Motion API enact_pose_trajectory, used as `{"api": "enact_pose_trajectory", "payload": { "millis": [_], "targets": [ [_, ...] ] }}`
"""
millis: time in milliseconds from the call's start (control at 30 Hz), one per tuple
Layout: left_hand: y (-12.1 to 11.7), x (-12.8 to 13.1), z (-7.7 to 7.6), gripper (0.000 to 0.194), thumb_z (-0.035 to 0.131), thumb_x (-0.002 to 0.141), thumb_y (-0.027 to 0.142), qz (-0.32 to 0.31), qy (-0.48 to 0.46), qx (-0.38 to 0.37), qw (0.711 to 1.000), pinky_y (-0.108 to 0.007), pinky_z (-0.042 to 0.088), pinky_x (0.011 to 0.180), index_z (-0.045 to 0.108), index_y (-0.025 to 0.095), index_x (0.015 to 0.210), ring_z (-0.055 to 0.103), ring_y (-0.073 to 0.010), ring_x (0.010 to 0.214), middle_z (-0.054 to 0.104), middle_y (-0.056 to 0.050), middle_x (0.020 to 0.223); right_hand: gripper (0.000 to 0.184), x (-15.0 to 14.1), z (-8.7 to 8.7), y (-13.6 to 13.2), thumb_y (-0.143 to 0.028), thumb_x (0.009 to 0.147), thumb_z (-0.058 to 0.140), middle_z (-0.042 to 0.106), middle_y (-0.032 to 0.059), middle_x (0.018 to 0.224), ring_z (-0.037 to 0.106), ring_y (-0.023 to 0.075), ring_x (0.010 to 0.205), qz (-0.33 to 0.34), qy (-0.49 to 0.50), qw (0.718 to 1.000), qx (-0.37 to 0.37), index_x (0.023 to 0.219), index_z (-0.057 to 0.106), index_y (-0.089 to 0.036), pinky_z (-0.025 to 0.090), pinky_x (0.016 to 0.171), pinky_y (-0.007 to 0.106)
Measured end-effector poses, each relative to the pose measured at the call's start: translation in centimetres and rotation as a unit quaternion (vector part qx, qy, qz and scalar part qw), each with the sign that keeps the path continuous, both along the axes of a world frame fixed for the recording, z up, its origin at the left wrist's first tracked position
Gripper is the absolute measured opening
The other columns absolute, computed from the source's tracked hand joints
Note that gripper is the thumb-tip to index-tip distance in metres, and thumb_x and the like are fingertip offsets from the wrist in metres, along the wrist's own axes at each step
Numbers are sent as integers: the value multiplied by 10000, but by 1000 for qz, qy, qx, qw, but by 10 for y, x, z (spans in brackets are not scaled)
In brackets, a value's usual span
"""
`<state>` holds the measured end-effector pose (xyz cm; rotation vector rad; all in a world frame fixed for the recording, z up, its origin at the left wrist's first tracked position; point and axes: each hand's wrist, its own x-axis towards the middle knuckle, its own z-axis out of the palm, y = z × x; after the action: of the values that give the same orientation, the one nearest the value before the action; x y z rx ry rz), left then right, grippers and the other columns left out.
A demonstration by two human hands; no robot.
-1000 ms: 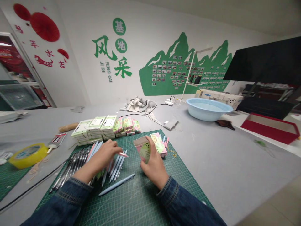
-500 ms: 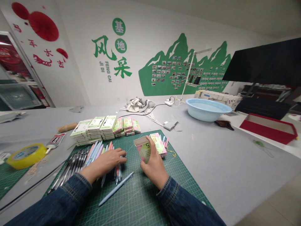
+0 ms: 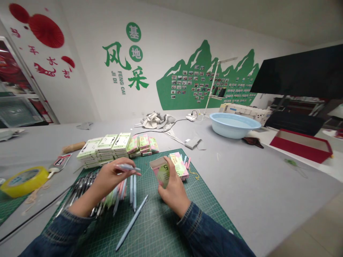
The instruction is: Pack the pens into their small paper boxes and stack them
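Observation:
My left hand (image 3: 115, 175) is raised over the pens, its fingers closed around light-coloured pens (image 3: 125, 167); how many it grips I cannot tell. My right hand (image 3: 174, 189) holds a small pink and green carton (image 3: 161, 175) upright, its top end open and facing up. Beneath my left hand lie pastel pens (image 3: 119, 194) beside a row of black-and-clear pens (image 3: 77, 192). A single light blue pen (image 3: 132, 224) rests apart on the green cutting mat (image 3: 155, 228). Just behind my right hand, a similar carton (image 3: 178, 165) lies flat with pink and blue pens (image 3: 188, 162) next to it.
Stacked white-green boxes (image 3: 107, 146) and pink-green cartons (image 3: 144, 142) stand at the mat's far edge. Yellow tape (image 3: 24, 182) and a glue tube (image 3: 60, 162) lie left. A blue basin (image 3: 233, 125), a red box (image 3: 301, 146) and a sewing machine (image 3: 246, 111) are at right.
My left hand has lifted from the pile with light-coloured pens in its fingers. My right hand keeps holding the carton in nearly the same place. The view has shifted slightly.

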<state>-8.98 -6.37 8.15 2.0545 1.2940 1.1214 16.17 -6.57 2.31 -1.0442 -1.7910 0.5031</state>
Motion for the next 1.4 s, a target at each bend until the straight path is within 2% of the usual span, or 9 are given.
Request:
{"api": "enact_pose_trajectory", "payload": {
  "millis": [67,167,300,533,633,733,967,1233,1400],
  "targets": [
    [-8,13,17,185,705,849,356,39,-180,-16,983,-344,549,828,690,197,941,708,-224,878,714,-42,939,980,-1,0,-1,-9,673,568,473,91,1483,527,261,1300,12,-5,1000,3,1552,217,-261,451,1096,419],
    [-11,37,39,220,776,786,353,38,-244,-22,969,-324,559,798,711,179,903,697,-205,835,719,-38,895,992,-2,0,-3,-13,659,576,482,93,1477,547,259,1278,43,-8,999,9,1551,215,-255,465,1081,410],
    [-2,52,52,294,787,749,415,65,-212,-37,974,-327,572,741,712,158,870,683,-195,751,720,-38,826,1019,-3,2,-7,-11,653,579,448,75,1516,515,249,1326,83,-9,996,24,1557,190,-272,436,1116,402],
    [-2,53,46,337,745,735,460,111,-38,-23,993,-369,556,755,722,155,874,699,-243,798,749,-71,853,1041,-5,0,-8,-30,661,595,416,99,1532,468,250,1377,110,-16,993,36,1576,145,-239,401,1154,398],
    [-1,59,44,296,720,761,444,67,15,-33,997,-352,541,750,720,161,847,689,-231,791,741,-60,826,1047,-6,-2,-8,-36,653,603,397,98,1547,441,247,1402,117,-9,992,37,1572,144,-237,372,1178,399],
    [4,63,45,274,728,757,418,13,13,-56,998,-329,530,727,699,161,848,666,-210,779,714,-41,811,1058,-7,-3,-10,-43,648,614,368,93,1569,414,242,1425,125,1,992,35,1570,133,-238,354,1191,397],
    [7,56,46,413,763,721,404,18,2,-77,997,-334,508,746,624,184,1043,619,-197,820,668,-34,927,1026,-8,-1,-12,-42,651,630,379,101,1560,413,256,1424,130,23,991,28,1551,179,-241,347,1192,429],
    [7,63,46,383,527,906,499,39,-1,-31,999,-384,503,878,625,191,1112,635,-246,1025,688,-95,1105,1024,-10,2,-12,-39,647,635,435,105,1514,489,262,1358,126,40,991,7,1547,195,-248,406,1147,417],
    [16,15,55,284,528,880,422,185,180,28,966,-338,473,754,703,206,936,651,-245,872,736,-70,959,1017,-7,3,-12,-25,653,620,437,89,1514,488,255,1357,110,50,993,-4,1552,206,-258,387,1159,411]
  ]
}}
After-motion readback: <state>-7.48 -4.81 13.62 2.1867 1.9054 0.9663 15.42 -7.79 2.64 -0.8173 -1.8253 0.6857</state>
